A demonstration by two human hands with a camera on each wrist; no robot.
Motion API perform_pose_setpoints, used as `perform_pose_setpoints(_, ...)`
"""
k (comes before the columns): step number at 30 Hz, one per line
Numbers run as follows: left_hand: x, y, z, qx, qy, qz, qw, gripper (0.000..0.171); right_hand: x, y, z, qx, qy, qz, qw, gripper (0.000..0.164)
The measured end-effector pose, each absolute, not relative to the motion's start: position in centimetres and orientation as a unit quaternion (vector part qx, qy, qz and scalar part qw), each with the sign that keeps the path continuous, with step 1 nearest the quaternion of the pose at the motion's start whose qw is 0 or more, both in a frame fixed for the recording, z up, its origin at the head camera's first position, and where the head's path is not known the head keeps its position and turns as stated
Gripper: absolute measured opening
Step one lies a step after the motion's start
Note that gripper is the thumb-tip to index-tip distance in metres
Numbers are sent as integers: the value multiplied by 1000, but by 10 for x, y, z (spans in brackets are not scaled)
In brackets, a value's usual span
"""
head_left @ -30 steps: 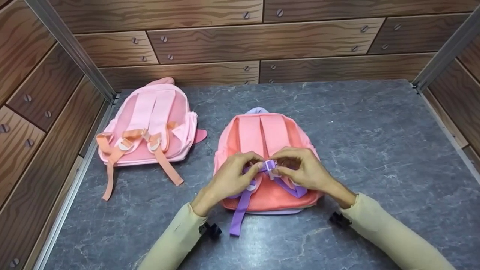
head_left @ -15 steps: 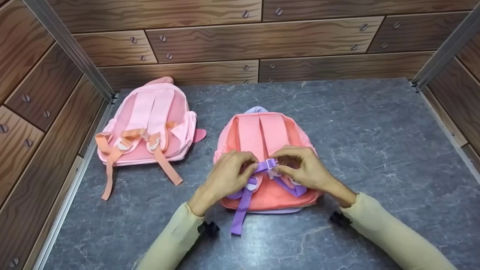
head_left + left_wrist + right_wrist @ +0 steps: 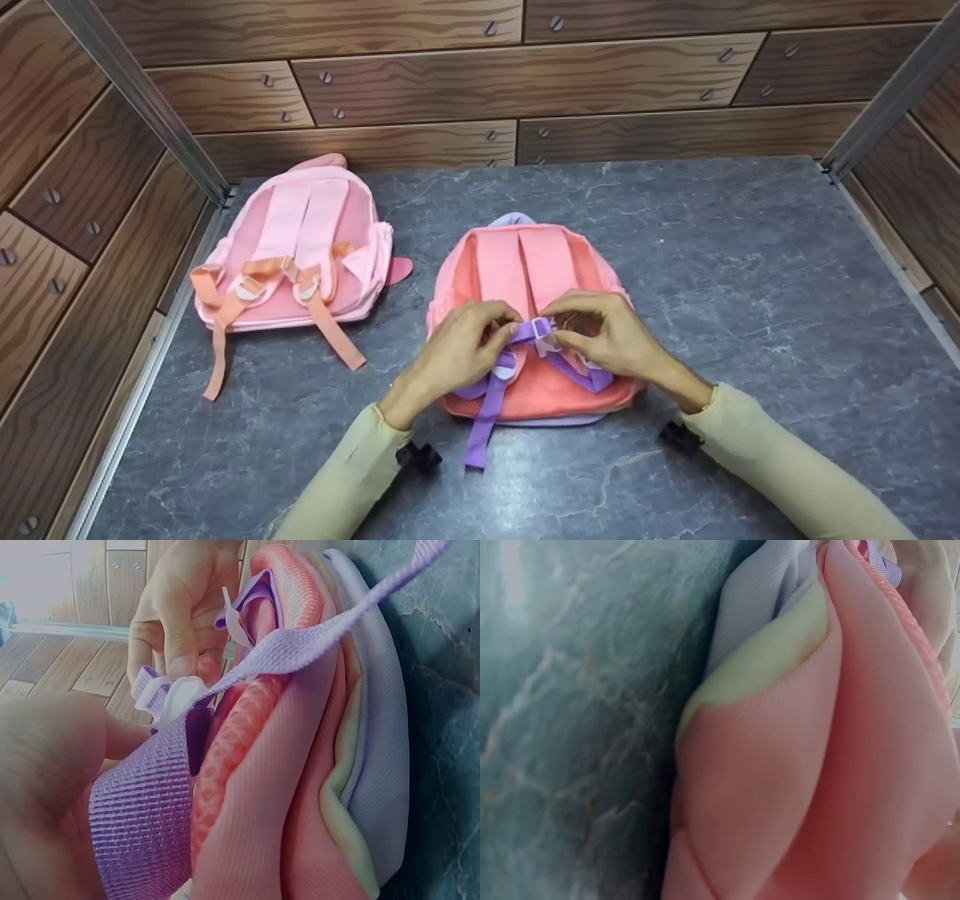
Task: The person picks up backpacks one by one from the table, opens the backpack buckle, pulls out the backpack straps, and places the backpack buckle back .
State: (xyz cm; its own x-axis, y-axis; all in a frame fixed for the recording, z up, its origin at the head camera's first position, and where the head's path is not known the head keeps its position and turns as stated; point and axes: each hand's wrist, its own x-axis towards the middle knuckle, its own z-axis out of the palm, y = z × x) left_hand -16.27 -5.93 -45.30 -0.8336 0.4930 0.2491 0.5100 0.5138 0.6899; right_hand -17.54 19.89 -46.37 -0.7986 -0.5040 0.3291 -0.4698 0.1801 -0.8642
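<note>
A coral backpack [image 3: 529,401] lies on the table with its straps side up. My left hand [image 3: 461,349] pinches a purple strap [image 3: 525,333] between thumb and fingers, just left of a whitish plastic buckle [image 3: 547,345]. On the buckle's other side, my right hand [image 3: 615,341] pinches the buckle end; its fingertips hide part of it. In the left wrist view a loop of purple webbing [image 3: 142,817] passes by the left hand, with the right hand [image 3: 187,607] beyond. The right wrist view is mostly filled by the bag's coral side [image 3: 757,787].
To the left lies a second, light pink backpack [image 3: 240,217] with orange straps [image 3: 335,334]. A loose purple strap end [image 3: 484,435] hangs over the coral bag's lower edge onto the dark marbled table [image 3: 750,300]. Wood-patterned walls [image 3: 420,90] enclose the back and sides.
My left thumb and fingers have slid a little left along the purple strap, so more of it shows beside the buckle. My right hand has kept nearly the same place.
</note>
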Motion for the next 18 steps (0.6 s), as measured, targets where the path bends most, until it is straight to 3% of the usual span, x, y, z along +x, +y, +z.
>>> perform_pose_setpoints(18, -164, -57, -453, -279, -846, -454, -32, 11, -176, 195, -464, -329, 757, -564, 10, 35)
